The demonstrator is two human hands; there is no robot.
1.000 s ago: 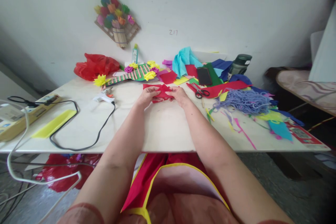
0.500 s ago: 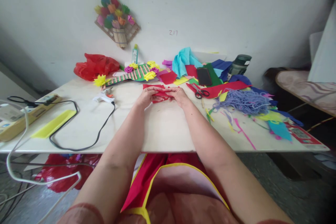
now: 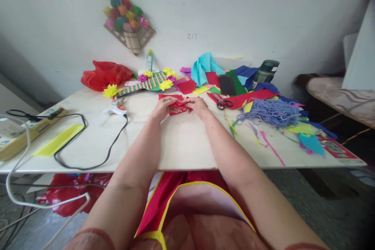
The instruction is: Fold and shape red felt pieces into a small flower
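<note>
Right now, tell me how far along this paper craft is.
Done: paper flowers already sit on the striped woven piece. In hand: left hand and right hand pinch a red paper piece, only partly folded. Left: loose coloured sheets lie unused.

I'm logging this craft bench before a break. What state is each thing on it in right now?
Left hand: pinching the red paper.
Right hand: pinching the red paper.
Red paper: folded, held between both hands just over the table.
Scissors: lying flat, untouched.
Glue gun: lying on its side, cord attached.
Phone: screen dark.
Purple yarn: loose tangle.
Bottle: upright, capped.
</note>
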